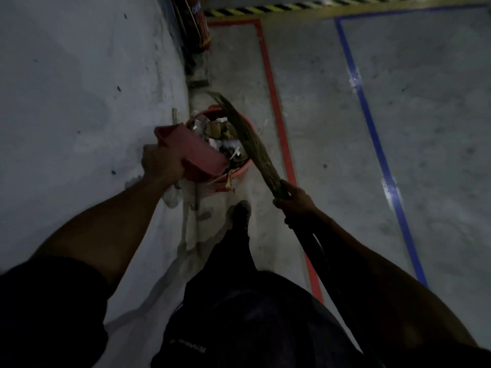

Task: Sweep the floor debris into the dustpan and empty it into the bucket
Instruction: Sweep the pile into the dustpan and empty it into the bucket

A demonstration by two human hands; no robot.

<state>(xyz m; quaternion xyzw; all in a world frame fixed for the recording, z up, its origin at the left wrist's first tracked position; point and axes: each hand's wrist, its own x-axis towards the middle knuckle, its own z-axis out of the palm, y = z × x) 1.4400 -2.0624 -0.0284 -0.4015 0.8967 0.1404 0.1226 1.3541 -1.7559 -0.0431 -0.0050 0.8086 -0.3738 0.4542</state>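
Note:
My left hand [162,163] grips a red dustpan [191,150] and holds it tilted over the left rim of a red bucket [241,168]. The bucket stands on the floor by the wall, filled with paper and scrap debris [220,134]. My right hand [295,197] is shut on the handle of a grass broom [249,139]. The broom's bristles lie across the right side of the bucket's mouth. The scene is dim.
A grey wall [79,102] runs along the left. A red fire extinguisher [196,25] stands against it further ahead. Red tape [276,107] and blue tape [372,128] lines cross the concrete floor. My foot [240,211] is just behind the bucket. White scraps [172,195] lie at the wall's base.

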